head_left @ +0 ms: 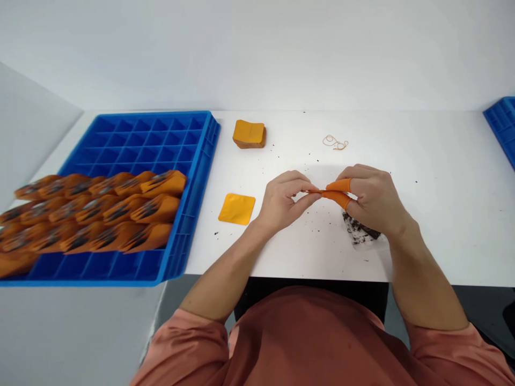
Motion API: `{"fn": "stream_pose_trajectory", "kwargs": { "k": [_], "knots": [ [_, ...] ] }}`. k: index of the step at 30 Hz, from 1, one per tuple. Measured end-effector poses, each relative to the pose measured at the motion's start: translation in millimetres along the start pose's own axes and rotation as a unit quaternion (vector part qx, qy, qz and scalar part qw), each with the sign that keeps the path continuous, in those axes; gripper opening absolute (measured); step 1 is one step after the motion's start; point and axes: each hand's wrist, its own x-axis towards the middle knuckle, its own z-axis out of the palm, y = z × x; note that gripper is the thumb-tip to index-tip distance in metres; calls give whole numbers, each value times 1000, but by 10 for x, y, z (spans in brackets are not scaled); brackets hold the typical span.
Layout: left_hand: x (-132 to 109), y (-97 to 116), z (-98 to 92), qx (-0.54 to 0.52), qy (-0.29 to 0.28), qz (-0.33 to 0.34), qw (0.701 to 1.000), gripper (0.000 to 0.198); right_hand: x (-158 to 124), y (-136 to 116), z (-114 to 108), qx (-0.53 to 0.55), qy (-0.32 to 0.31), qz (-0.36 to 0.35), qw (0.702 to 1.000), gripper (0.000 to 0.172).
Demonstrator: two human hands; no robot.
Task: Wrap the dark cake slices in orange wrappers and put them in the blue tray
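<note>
My left hand (284,201) and my right hand (372,198) meet over the white table (422,177), both pinching a thin orange paper piece (317,192) seen edge-on between them. Orange rubber finger cots cover my right thumb and forefinger. Under my right hand lies a small clear bag of dark loose material (360,229). A flat orange square (237,208) lies left of my left hand. A stack of orange squares (249,133) sits farther back.
A blue compartment tray (132,140) at the left holds rows of filled orange packets (100,212). Rubber bands (335,142) lie at the back. Dark crumbs dot the table. Another blue tray's corner (502,123) shows at the right edge.
</note>
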Motion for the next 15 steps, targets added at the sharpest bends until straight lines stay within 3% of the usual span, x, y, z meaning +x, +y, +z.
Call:
{"fn": "stream_pose_trajectory", "kwargs": {
  "k": [7, 11, 15],
  "knots": [
    [-5, 0, -13, -3, -4, 7, 1000, 10, -16, 22, -9, 23, -4, 23, 999, 12],
    [-5, -45, 40, 17, -20, 43, 999, 7, -4, 28, -17, 10, -17, 8, 1000, 11],
    [5, 20, 42, 33, -27, 51, 998, 11, 17, 53, -106, 81, -16, 13, 996, 8]
  ]
}}
